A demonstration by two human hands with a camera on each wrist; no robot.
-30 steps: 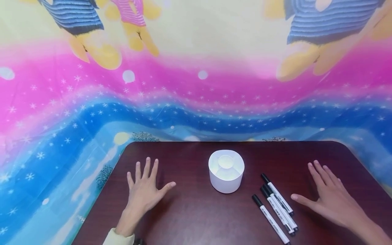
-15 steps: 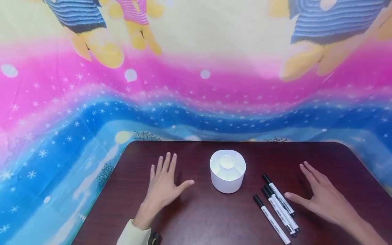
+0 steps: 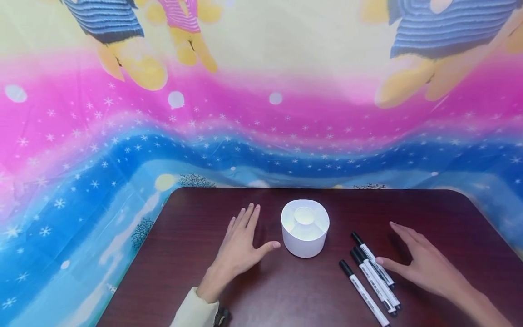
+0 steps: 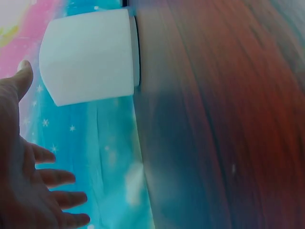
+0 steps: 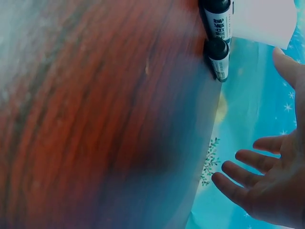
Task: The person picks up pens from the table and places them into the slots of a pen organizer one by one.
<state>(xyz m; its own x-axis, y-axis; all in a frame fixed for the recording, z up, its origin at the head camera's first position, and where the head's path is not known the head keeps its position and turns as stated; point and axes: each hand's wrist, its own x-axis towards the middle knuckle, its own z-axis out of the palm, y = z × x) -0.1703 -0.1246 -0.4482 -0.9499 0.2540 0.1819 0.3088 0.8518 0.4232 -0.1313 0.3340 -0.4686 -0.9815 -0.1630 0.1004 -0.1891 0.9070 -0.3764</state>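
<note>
A white round pen holder point(image 3: 304, 243) with inner dividers and a central ring stands upright on the table, nothing showing inside it. My left hand point(image 3: 241, 250) is just to its left, fingers extended and thumb pointing toward it. In the left wrist view the holder point(image 4: 90, 57) appears beyond the thumb of that hand point(image 4: 28, 191). Several white markers point(image 3: 369, 284) with black caps lie to the right of the holder. My right hand point(image 3: 429, 263) is beside them, fingers stretched, its thumb tip overlapping the farthest marker in the head view. Marker ends point(image 5: 219, 62) also show in the right wrist view.
The dark reddish-brown table point(image 3: 286, 295) has rounded far corners. Right behind its back edge hangs a colourful cloth point(image 3: 261, 136) with pink and blue bands and cartoon figures. A pale sleeve point(image 3: 196, 311) covers my left forearm, with a dark band at the wrist.
My left hand has moved right, close to the pen holder, its fingers drawing nearer together. The right hand has shifted left toward the markers. Holder and markers lie as before.
</note>
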